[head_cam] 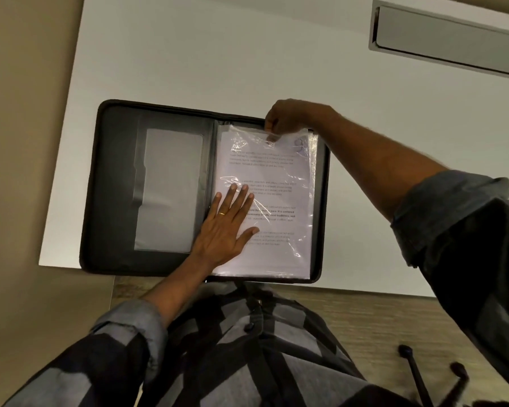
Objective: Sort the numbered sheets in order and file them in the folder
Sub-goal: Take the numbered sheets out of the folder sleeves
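Note:
A black zip folder (112, 183) lies open on the white table (218, 54), its near edge over the table's front edge. A printed sheet (279, 177) sits in a clear plastic sleeve (303, 254) on the folder's right half. My left hand (227, 227) presses flat on the lower left of that sleeve, fingers spread. My right hand (288, 117) pinches the sleeve's top edge at the far side of the folder. The folder's left half shows a clear pocket (168, 189) with nothing readable in it.
A grey metal cable hatch (453, 42) is set into the table at the far right. Wood-look floor and black chair legs (417, 374) show at the lower right, below the table edge. My checked shirt fills the bottom of the view.

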Available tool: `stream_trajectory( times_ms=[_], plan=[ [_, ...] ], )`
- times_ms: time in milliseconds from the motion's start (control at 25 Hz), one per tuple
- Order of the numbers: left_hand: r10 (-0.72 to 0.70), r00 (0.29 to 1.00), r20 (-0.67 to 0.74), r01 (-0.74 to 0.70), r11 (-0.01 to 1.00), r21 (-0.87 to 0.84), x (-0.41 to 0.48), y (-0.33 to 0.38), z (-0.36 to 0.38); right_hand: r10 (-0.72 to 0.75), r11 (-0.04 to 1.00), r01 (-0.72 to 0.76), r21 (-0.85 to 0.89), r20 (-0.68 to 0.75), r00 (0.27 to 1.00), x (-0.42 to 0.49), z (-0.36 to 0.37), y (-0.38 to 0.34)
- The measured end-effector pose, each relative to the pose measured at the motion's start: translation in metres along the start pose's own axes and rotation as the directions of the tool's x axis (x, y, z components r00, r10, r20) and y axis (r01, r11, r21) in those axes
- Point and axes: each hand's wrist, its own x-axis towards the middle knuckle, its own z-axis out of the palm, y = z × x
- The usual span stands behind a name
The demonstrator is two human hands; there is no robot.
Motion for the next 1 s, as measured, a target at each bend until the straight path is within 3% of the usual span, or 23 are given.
stream_trajectory(
  times_ms=[160, 360, 600, 800, 920, 1000],
  plan=[
    [0.002, 1.0, -0.01, -0.001, 0.999, 0.041, 0.015, -0.005, -0.004, -0.016, 0.999, 0.02, 0.046, -0.081, 0.997, 0.007, 0.001, 0.01],
    [0.004, 0.999, -0.033, -0.003, 0.999, 0.035, 0.017, -0.004, -0.002, -0.035, 0.996, 0.039, 0.083, -0.052, 0.998, 0.006, -0.008, 0.025],
    [0.067, 0.997, -0.042, -0.065, 0.997, 0.033, 0.01, -0.004, 0.002, 0.072, 0.944, 0.036, 0.328, -0.31, 0.948, 0.011, -0.027, 0.056],
    [0.06, 0.998, -0.03, -0.059, 0.997, 0.043, 0.008, -0.005, 0.004, 0.119, 0.913, 0.105, 0.395, -0.502, 0.857, 0.023, -0.049, 0.073],
    [0.052, 0.998, -0.031, -0.05, 0.998, 0.042, 0.009, -0.005, 0.002, 0.152, 0.798, 0.218, 0.563, -0.536, 0.83, 0.024, -0.059, 0.075],
    [0.051, 0.998, -0.034, -0.049, 0.998, 0.037, 0.008, -0.003, 0.003, 0.197, 0.633, 0.252, 0.732, -0.467, 0.862, 0.019, -0.055, 0.077]
  ],
)
